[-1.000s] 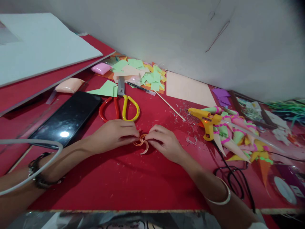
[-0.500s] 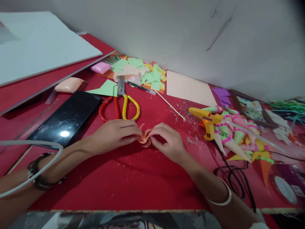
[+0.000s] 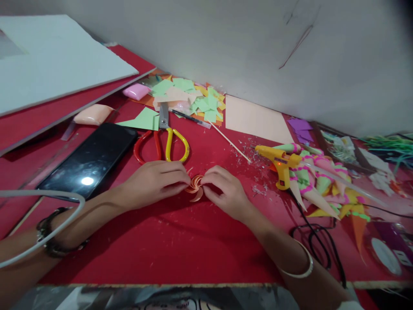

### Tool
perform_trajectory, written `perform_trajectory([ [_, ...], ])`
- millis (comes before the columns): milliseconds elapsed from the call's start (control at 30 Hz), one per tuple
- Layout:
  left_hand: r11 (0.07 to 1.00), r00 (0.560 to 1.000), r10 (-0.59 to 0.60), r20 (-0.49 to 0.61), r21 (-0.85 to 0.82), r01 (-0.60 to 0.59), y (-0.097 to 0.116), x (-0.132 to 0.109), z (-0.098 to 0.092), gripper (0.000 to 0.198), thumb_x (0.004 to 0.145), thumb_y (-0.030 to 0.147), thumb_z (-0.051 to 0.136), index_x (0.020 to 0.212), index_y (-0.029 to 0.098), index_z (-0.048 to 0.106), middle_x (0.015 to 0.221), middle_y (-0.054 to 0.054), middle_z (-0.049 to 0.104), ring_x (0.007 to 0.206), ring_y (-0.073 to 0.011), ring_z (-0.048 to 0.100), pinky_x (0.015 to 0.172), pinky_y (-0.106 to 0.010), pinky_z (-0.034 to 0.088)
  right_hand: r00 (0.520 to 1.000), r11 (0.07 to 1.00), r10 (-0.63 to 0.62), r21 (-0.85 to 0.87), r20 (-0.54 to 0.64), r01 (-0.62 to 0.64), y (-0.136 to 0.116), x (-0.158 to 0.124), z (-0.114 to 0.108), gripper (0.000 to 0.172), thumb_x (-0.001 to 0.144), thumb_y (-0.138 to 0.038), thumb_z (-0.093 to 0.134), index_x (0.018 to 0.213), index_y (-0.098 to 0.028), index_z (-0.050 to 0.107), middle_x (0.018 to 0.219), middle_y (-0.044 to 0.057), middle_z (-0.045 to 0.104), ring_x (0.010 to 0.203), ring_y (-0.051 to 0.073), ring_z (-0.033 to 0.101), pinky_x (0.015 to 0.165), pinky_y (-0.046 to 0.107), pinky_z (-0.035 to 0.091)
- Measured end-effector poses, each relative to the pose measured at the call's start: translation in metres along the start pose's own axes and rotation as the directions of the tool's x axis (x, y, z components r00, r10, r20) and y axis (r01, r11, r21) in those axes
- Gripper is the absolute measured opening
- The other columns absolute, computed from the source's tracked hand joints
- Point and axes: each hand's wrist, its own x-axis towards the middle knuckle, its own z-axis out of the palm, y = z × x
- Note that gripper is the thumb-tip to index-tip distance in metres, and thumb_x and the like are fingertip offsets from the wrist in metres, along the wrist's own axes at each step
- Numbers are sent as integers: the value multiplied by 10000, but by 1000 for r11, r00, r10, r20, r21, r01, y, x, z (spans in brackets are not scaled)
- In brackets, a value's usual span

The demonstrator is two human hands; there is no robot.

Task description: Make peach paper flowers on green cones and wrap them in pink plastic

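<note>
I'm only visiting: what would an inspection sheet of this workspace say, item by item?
Surface: red table, sprinkled with pale bits
Job's things: curled orange paper, swirl-shaped
Clutter: scissors, phone, paper scraps, glue gun with a red light on
Hands: left hand and right hand pinch the curled orange paper
Cables: black cord runs from the glue gun; white loop, perhaps a cable, at left
Surroundings: pale wall, white board

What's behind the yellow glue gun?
Pale green paper shows behind the top of the glue gun, and a pile of paper cones, many with pink trim, lies toward the right. Whatever its body covers can't be seen.
</note>
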Motion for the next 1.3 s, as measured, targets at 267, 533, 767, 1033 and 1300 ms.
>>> perform_trajectory([
  [267, 1000, 1000, 18, -5, 12, -18, 1, 0, 0, 122, 823, 224, 473, 829, 180, 587, 812, -19, 601, 724, -105, 549, 662, -203, 422, 999, 998, -51, -43, 20, 52, 3, -1, 1, 168, 843, -260, 452, 884, -218, 610, 816, 35, 520, 760, 126, 490, 665, 239, 413],
  [533, 999, 996, 21, 82, -49, -17, -4, -1, 3, 177, 838, 269, 458, 875, 173, 603, 868, -41, 599, 761, -115, 554, 683, -216, 438, 995, 996, -39, -74, 91, 46, 3, -1, 0, 208, 853, -261, 435, 876, -184, 627, 795, 36, 498, 718, 112, 473, 623, 220, 388],
  [767, 999, 996, 22, 88, -32, -19, -4, -2, 2, 208, 864, 259, 412, 873, 177, 603, 854, -29, 593, 747, -106, 551, 676, -208, 433, 989, 998, -15, -54, 145, 23, 3, 0, 0, 215, 862, -269, 417, 891, -201, 619, 833, 35, 514, 738, 110, 485, 636, 213, 383],
  [1033, 999, 995, 35, 89, -7, -35, -6, -3, 3, 205, 867, 267, 406, 891, 184, 592, 857, -26, 598, 767, -118, 559, 695, -225, 430, 985, 1000, -14, -20, 170, 18, 3, -1, 1, 227, 872, -260, 395, 917, -205, 610, 853, 36, 522, 751, 114, 493, 663, 216, 391],
  [1300, 997, 995, -4, 101, -76, 11, -3, -1, 2, 204, 866, 257, 407, 900, 180, 593, 864, -32, 588, 762, -107, 555, 696, -206, 434, 979, 1000, -3, -17, 202, 7, 3, 0, 1, 233, 878, -245, 380, 933, -189, 600, 856, 39, 527, 775, 116, 502, 691, 215, 392],
])
